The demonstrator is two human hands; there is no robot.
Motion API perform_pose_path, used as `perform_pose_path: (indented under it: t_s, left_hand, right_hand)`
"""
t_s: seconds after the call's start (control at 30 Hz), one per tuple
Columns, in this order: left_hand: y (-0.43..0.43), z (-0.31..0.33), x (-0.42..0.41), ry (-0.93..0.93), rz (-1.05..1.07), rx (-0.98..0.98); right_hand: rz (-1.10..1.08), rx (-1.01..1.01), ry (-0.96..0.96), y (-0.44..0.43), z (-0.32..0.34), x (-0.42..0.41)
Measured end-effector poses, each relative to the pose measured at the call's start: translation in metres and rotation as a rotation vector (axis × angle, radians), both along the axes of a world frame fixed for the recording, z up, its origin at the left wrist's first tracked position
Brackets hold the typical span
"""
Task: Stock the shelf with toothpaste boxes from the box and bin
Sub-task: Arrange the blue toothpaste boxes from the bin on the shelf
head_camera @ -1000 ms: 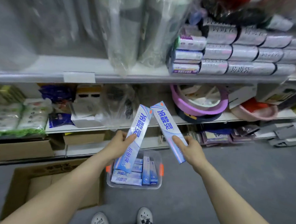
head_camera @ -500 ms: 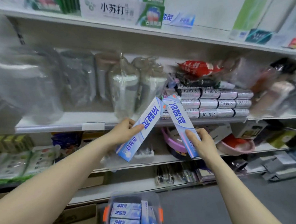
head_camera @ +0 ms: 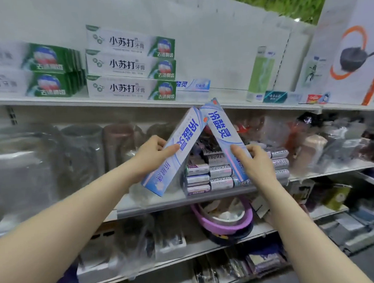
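Observation:
My left hand [head_camera: 153, 155] grips a light-blue toothpaste box [head_camera: 175, 150], tilted with its top end to the right. My right hand [head_camera: 254, 159] grips a second matching toothpaste box [head_camera: 221, 132], tilted the other way. The two top ends meet just under the edge of the upper shelf [head_camera: 234, 106]. On that shelf lies one matching blue box [head_camera: 193, 86], beside stacked green-and-white toothpaste boxes [head_camera: 131, 63]. The bin and the cardboard box are out of view.
More green-and-white boxes [head_camera: 30, 70] stand at the upper left. A tall bottle box [head_camera: 261, 73] and a kettle carton [head_camera: 351, 50] stand on the upper shelf's right. Silver boxes [head_camera: 218, 172] and plastic-wrapped goods fill the middle shelf; a purple basin [head_camera: 221, 223] sits below.
Both hands have lifted their boxes from over the floor bin up to the upper shelf's edge. My view has tilted up, and the bin and carton have dropped out of sight.

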State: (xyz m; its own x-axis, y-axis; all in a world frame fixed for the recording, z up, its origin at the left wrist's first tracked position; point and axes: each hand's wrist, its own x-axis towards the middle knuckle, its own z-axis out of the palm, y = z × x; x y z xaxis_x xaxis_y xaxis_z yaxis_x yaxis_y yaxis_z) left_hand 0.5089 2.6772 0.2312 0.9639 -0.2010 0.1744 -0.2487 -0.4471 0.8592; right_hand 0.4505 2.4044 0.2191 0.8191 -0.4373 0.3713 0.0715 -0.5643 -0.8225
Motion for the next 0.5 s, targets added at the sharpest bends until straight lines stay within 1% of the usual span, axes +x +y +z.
perform_pose_path:
  t_s: [0.1, 0.17, 0.3, 0.4, 0.5]
  left_hand:
    - [-0.011, 0.028, 0.004, -0.088, 0.013, 0.08]
    - [-0.016, 0.04, 0.008, -0.129, 0.026, 0.152]
    - [-0.035, 0.054, 0.022, -0.146, 0.07, 0.184]
    - [-0.048, 0.059, 0.034, -0.159, 0.113, 0.249]
    - [-0.063, 0.061, 0.044, -0.166, 0.155, 0.285]
  right_hand:
    - [0.0, -0.066, -0.077, -0.02, 0.041, 0.02]
    - [-0.021, -0.17, -0.098, -0.032, 0.066, 0.038]
    - [0.012, -0.361, -0.138, -0.062, 0.112, 0.087]
    - [0.045, -0.541, -0.14, -0.071, 0.136, 0.124]
    - [0.102, -0.709, -0.096, -0.072, 0.153, 0.159]
